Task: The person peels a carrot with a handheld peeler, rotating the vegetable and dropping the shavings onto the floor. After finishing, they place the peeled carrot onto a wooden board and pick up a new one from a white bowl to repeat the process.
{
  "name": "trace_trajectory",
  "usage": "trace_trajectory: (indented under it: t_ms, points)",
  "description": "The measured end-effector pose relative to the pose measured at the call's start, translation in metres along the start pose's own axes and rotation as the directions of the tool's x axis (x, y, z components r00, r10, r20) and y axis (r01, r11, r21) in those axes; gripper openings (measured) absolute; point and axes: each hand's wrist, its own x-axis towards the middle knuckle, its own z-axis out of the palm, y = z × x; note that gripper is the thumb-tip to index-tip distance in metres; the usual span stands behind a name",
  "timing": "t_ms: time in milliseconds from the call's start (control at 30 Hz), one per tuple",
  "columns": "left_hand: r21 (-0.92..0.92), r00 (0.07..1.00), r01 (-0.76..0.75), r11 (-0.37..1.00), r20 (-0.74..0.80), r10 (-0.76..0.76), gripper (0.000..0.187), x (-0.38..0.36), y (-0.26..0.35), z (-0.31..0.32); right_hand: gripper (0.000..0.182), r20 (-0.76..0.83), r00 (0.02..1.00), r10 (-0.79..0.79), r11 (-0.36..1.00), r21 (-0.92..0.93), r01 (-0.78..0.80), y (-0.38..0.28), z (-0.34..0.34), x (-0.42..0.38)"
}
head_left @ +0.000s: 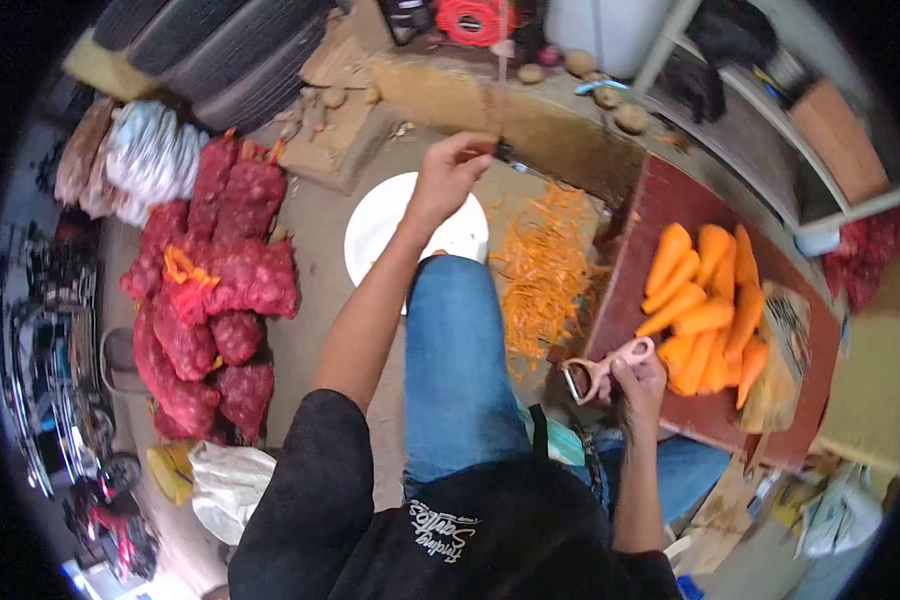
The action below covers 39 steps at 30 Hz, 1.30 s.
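My right hand (639, 382) is closed around the handle of a pink peeler (625, 353), its metal blade end pointing left. Just beyond it, peeled carrots (705, 310) lie piled on a dark red table (620, 300). My left hand (454, 172) is stretched forward above the far edge of a white basin (370, 225), its thumb and fingers pinched together near a small dark object. What those fingers hold, if anything, I cannot make out. Orange peelings (545, 270) are strewn over the floor between the basin and the table.
Red mesh sacks (240, 270) are heaped at the left, below stacked tyres (240, 60). Several potatoes (630, 118) rest on a ledge at the back, near a shelf (735, 130). A flat board with a handle (778, 370) lies beside the carrots.
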Motion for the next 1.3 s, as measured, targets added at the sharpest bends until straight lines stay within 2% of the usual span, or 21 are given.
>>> trace_trajectory:
  t_ms: [67, 133, 200, 267, 333, 367, 467, 500, 567, 700, 800, 833, 967, 1067, 1233, 1300]
  points:
    - [0.18, 0.993, 0.08, 0.98, -0.096, -0.063, 0.034, -0.015, -0.079, -0.056, 0.013, -0.004, 1.0, -0.012, 0.998, -0.067, 0.012, 0.002, 0.0, 0.007]
    - [0.57, 0.978, 0.202, 0.796, -0.164, -0.13, 0.04, -0.05, -0.15, -0.096, 0.012, -0.081, 0.996, 0.023, 0.995, -0.098, -0.031, -0.003, 0.007, 0.009]
    - [0.49, 0.878, 0.45, 0.747, -0.089, -0.47, 0.046, -0.083, -0.195, -0.118, 0.014, -0.106, 0.993, 0.053, 0.993, -0.101, -0.064, -0.005, 0.009, 0.01]
    - [0.482, 0.804, 0.578, 0.658, -0.202, -0.559, 0.052, -0.123, -0.258, -0.122, 0.016, -0.133, 0.986, 0.097, 0.991, -0.073, -0.108, -0.006, 0.014, 0.012]
    - [0.539, 0.814, 0.55, 0.638, -0.175, -0.554, 0.051, -0.149, -0.281, -0.113, 0.017, -0.152, 0.983, 0.101, 0.989, -0.094, -0.116, -0.002, 0.011, 0.016]
    - [0.572, 0.788, 0.562, 0.598, -0.149, -0.597, 0.046, -0.153, -0.294, -0.105, 0.017, -0.162, 0.984, 0.081, 0.988, -0.12, -0.101, -0.003, 0.014, 0.016]
    - [0.79, 0.75, 0.453, 0.412, -0.088, -0.656, 0.044, -0.146, -0.273, -0.077, 0.017, -0.185, 0.977, 0.103, 0.982, -0.138, -0.129, 0.0, 0.006, 0.017]
    - [0.799, 0.785, 0.411, 0.44, -0.065, -0.616, 0.043, -0.15, -0.292, -0.069, 0.017, -0.167, 0.977, 0.132, 0.982, -0.114, -0.152, -0.007, 0.016, 0.017]
    - [0.792, 0.765, 0.421, 0.442, -0.047, -0.643, 0.043, -0.137, -0.309, -0.056, 0.018, -0.201, 0.975, 0.1, 0.984, -0.128, -0.127, -0.005, 0.02, 0.022]
    - [0.785, 0.712, 0.486, 0.385, -0.099, -0.695, 0.045, -0.121, -0.317, -0.044, 0.017, -0.213, 0.971, 0.113, 0.985, -0.107, -0.138, -0.004, 0.016, 0.019]
    - [0.803, 0.643, 0.485, 0.347, -0.059, -0.764, 0.05, -0.112, -0.313, -0.05, 0.016, -0.2, 0.974, 0.105, 0.986, -0.107, -0.129, -0.004, 0.016, 0.02]
    - [0.81, 0.631, 0.473, 0.347, -0.036, -0.775, 0.057, -0.113, -0.32, -0.053, 0.015, -0.183, 0.977, 0.11, 0.984, -0.116, -0.133, -0.005, 0.016, 0.019]
    - [0.75, 0.594, 0.55, 0.368, -0.041, -0.804, 0.06, -0.113, -0.312, -0.061, 0.016, -0.166, 0.982, 0.091, 0.987, -0.117, -0.111, -0.01, 0.026, 0.02]
    - [0.772, 0.643, 0.51, 0.379, -0.049, -0.765, 0.059, -0.115, -0.313, -0.063, 0.017, -0.161, 0.984, 0.081, 0.983, -0.152, -0.105, 0.004, 0.003, 0.02]
    - [0.734, 0.618, 0.56, 0.383, -0.063, -0.784, 0.065, -0.121, -0.311, -0.059, 0.019, -0.139, 0.986, 0.089, 0.986, -0.125, -0.106, -0.009, 0.02, 0.019]
    - [0.733, 0.648, 0.539, 0.414, -0.047, -0.76, 0.064, -0.122, -0.308, -0.057, 0.019, -0.121, 0.988, 0.092, 0.99, -0.096, -0.104, -0.01, 0.021, 0.019]
